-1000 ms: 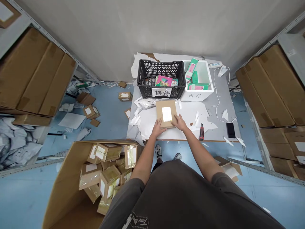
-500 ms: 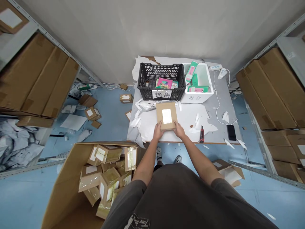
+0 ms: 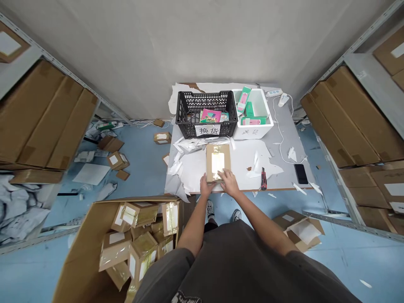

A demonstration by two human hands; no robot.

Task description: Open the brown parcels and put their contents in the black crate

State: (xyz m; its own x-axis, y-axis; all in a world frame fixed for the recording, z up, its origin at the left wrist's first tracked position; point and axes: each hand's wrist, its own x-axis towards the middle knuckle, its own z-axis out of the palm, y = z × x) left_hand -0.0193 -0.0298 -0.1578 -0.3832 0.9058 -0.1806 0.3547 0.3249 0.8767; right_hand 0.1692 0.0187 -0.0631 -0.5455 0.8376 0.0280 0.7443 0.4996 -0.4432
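Observation:
A small flat cardboard box [image 3: 209, 162] with a white label [image 3: 217, 160] and shiny clear tape lies at the front of the table, its near end by the edge. My left hand [image 3: 206, 186] grips its near left corner, fingers partly hidden by the box. Over its near right corner, my right hand [image 3: 229, 183] is closed, fingertips pressed on the lower end of the label; its thumb is hard to make out. To the right of the box lies a red and black utility knife [image 3: 264, 179].
A black crate [image 3: 206, 110] and a white foam box [image 3: 254, 134] with green-pink packages stand behind. Paper scraps, a phone [image 3: 301, 174] and a white cable share the table. A large carton [image 3: 78, 248] of parcels stands at lower left. Shelves flank both sides.
The box has turned slightly and now shows shiny tape across its top. My right hand has moved from its near right edge onto the label. The whole view has shifted a little.

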